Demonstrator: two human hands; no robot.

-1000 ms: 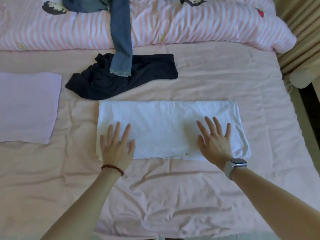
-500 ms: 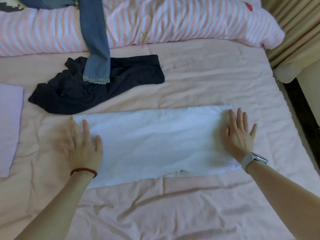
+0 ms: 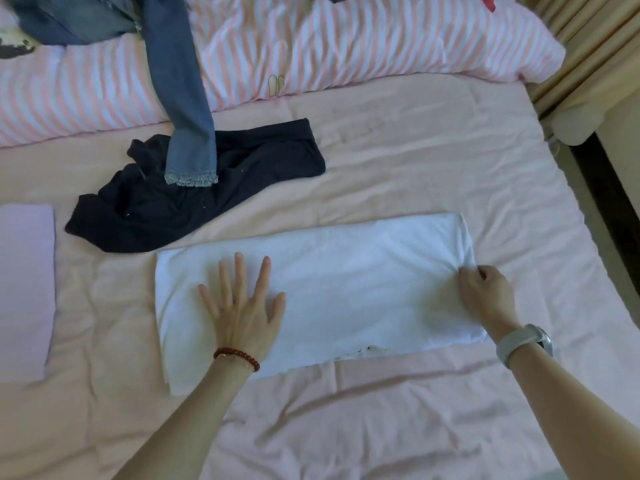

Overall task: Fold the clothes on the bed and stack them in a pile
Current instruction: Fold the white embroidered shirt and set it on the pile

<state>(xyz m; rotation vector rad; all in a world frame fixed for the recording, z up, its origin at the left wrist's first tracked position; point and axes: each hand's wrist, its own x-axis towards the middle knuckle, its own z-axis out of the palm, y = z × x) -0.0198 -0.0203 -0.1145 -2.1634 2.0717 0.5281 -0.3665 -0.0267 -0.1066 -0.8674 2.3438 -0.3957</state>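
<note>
On the pink bed sheet (image 3: 398, 174), we start the white garment's (image 3: 329, 289) next fold.
Our left hand (image 3: 242, 310) lies spread flat as an anchor; our right hand (image 3: 485, 296) pinches the right edge. We should lift it evenly across, lining up corners before pressing flat.

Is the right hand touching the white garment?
Touching. Head view: the right hand has its fingers curled, pinching the bunched right edge of the white garment.

Far beyond the left hand (image 3: 242, 306), jeans (image 3: 180, 81) and, leftward, a lilac folded cloth (image 3: 24, 289) run off frame
</note>
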